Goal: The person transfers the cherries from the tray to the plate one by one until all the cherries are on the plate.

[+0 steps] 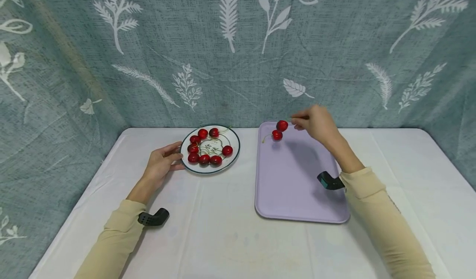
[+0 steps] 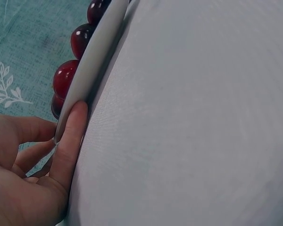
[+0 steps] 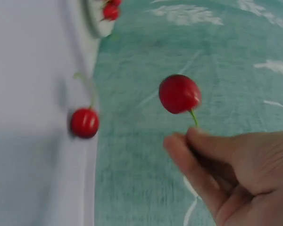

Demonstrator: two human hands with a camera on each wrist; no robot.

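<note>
My left hand [image 1: 160,165] holds the left edge of a white plate [image 1: 232,138] with a dark rim. In the left wrist view the thumb lies along the outer side of the plate [image 2: 92,61], with the other fingers at its rim. Several red cherries [image 1: 204,159] with stems sit around the plate. Over the far part of a lilac tray [image 1: 293,184], my right hand [image 1: 316,124] pinches a cherry [image 3: 179,94] by its green stem, the fruit hanging free of the surface. Another cherry [image 1: 277,135] with its stem rests in the tray's far left corner.
A white cloth [image 1: 223,237] covers the table under the plate and tray. Behind and to the left hangs a green curtain [image 1: 223,84] with white leaf prints, close to the table's far edge. Each wrist wears a black device [image 1: 153,217].
</note>
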